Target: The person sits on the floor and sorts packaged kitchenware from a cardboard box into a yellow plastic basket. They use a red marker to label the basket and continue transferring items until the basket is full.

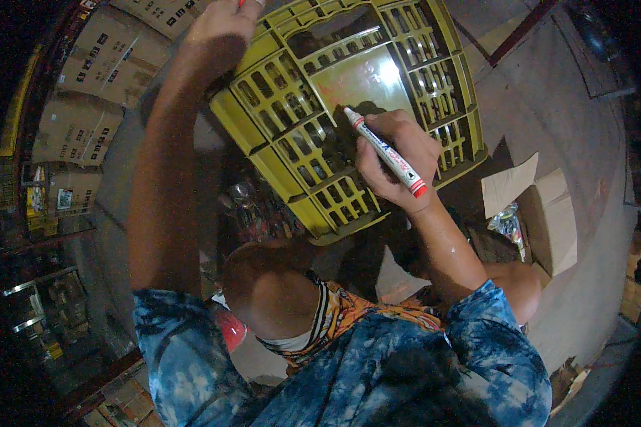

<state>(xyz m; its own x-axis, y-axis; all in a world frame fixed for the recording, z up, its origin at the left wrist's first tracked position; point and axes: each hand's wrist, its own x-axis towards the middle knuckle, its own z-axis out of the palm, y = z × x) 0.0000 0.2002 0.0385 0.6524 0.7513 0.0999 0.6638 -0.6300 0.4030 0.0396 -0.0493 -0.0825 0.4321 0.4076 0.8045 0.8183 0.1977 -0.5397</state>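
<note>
A yellow-green plastic crate (267, 158) with slotted walls is tilted in front of me, a smooth flat panel (367, 78) on its facing side. My right hand (399, 153) grips a white marker (388, 156) with a red end. The marker's tip is at the left part of the panel, where faint reddish marks show; whether it touches is hard to tell. At the crate's upper left, my left hand (224, 28) is closed, its fingers partly cut off by the frame edge. A bit of red shows at those fingers, too little to name.
Stacked brown cardboard boxes (103, 60) stand on the left. To the right, an opened cardboard box (554, 224) has clear plastic-wrapped items (507, 226) beside its flap. More small packed items (253, 213) lie under the crate. A red round object (229, 329) is by my left knee.
</note>
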